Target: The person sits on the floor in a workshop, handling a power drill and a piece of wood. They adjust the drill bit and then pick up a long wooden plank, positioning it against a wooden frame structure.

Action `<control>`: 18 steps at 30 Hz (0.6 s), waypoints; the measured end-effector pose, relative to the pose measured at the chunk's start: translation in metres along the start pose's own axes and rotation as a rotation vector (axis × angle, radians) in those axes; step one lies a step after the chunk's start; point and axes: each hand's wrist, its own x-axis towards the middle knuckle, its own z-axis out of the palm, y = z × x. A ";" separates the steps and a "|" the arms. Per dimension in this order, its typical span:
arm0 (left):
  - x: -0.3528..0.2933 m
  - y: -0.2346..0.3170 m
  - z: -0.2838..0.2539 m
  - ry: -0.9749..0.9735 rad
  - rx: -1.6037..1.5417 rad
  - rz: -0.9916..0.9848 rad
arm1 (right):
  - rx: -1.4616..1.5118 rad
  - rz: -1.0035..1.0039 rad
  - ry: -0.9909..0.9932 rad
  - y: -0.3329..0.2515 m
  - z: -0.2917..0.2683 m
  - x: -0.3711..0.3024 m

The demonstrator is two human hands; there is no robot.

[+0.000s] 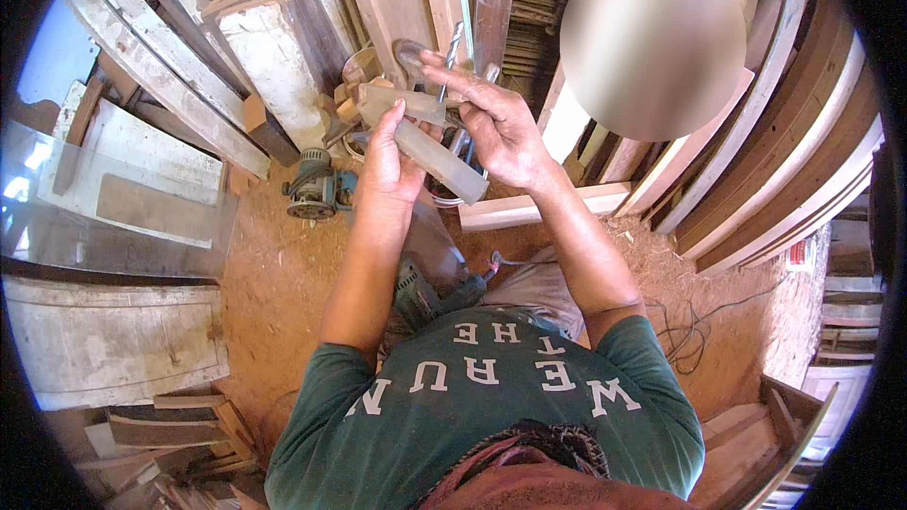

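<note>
My left hand (389,156) is closed around a long translucent whitish plastic case (442,162), its thumb pressed on top. A second translucent piece (408,102) lies across the upper end, angled away from the first. My right hand (501,123) is just to the right, fingers reaching left over the pieces. A metal spiral drill bit (455,40) sticks up at those fingers, seemingly pinched between them; its lower end is close to the translucent piece. Below my forearms a teal power drill (430,295) lies by my lap.
A router (314,187) stands on the dusty brown floor (274,293) at left. Beyond my hands is a container (361,64) of tools, partly hidden. Wooden planks (397,0) lean at the back, curved-looking boards (784,142) at right. A cable (694,331) lies on the floor.
</note>
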 end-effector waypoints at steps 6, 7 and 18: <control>0.000 0.001 0.002 0.029 0.017 0.032 | -0.015 -0.015 0.025 -0.006 0.003 0.005; 0.001 0.000 0.000 0.018 0.001 0.027 | -0.055 -0.026 0.005 -0.004 0.002 0.005; 0.008 0.009 -0.010 -0.082 -0.017 -0.035 | -0.098 -0.077 -0.055 -0.005 0.001 0.003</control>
